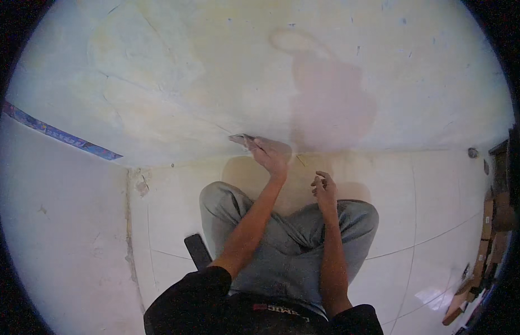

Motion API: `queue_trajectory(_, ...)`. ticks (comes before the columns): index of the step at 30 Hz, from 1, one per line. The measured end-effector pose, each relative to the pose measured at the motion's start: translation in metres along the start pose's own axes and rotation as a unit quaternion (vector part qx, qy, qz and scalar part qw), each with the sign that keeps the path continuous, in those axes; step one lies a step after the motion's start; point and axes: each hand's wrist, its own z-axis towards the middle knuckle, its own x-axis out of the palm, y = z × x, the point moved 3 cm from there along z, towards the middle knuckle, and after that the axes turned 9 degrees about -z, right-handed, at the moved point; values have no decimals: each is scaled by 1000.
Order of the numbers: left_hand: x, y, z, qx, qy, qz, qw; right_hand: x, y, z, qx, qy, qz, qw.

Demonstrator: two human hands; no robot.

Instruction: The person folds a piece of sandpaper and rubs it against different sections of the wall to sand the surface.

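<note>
My left hand [266, 155] is up against the lower part of a pale, blotchy wall [180, 104]. A thin, flat greyish piece [239, 137] is gripped in it and lies against the wall; its exact kind cannot be told. My right hand [325, 188] is held over my right knee, apart from the wall, with its fingers loosely curled and nothing visible in them. Grey trousers cover my crossed legs on the tiled floor [385, 226]. A shadow falls on the wall above my hands.
A black phone [198, 251] lies on the floor by my left thigh. A side wall [67, 234] stands at the left, with a blue patterned strip [67, 136] along its edge. Cardboard boxes [480, 259] line the far right. A small dark round object [472, 153] is near the right wall base.
</note>
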Motion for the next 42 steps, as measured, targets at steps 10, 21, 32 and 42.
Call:
queue_trajectory(10,-6,-13,2,-25,64,0,998,4,5,2,44,-11,-11,999)
queue_trajectory(21,1,-4,-8,17,73,-38,996,2,3,4,0,-33,5,999)
queue_trajectory(32,1,-22,-13,-71,65,-86,992,1,0,-1,-2,-38,-45,998)
queue_trajectory(42,-9,-21,-1,10,56,-39,998,5,4,-1,43,-6,-24,999)
